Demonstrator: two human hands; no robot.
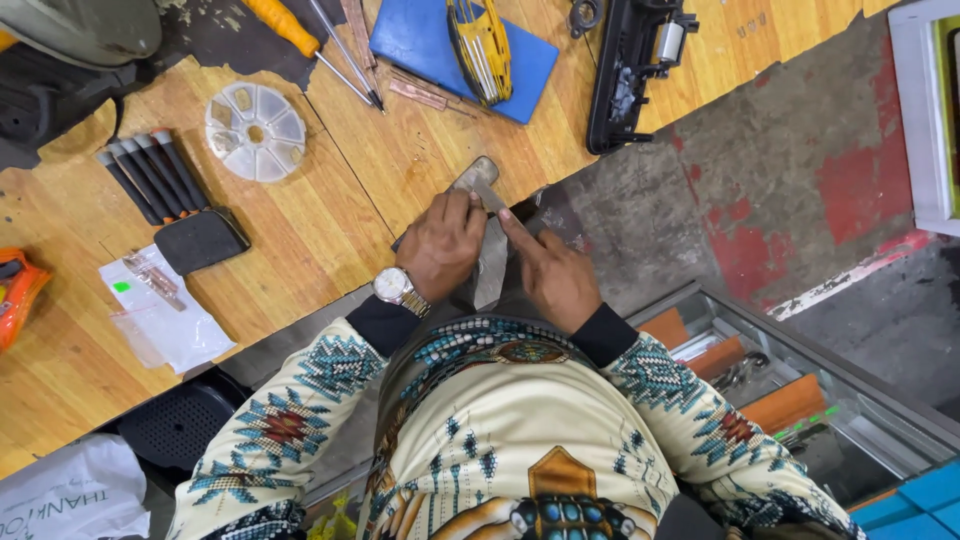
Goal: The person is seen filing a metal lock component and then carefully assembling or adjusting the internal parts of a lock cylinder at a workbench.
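Note:
My left hand (441,246) grips a small flat grey metal piece (474,176) against the edge of the wooden workbench (330,225); a silver wristwatch sits on that wrist. My right hand (553,276) is beside it, its index finger stretched out and pressing a thin metal tool (491,198) onto the same piece. Both hands are at the bench's near edge, close to my patterned shirt. The lower part of the piece is hidden under my left fingers.
On the bench lie a round clear parts box (255,131), a set of black-handled tools in a holder (165,190), an orange-handled screwdriver (285,25), a blue pad (455,50) with a yellow tool, a black car door handle (635,70) and small plastic bags (160,310). An open drawer (780,390) stands at right.

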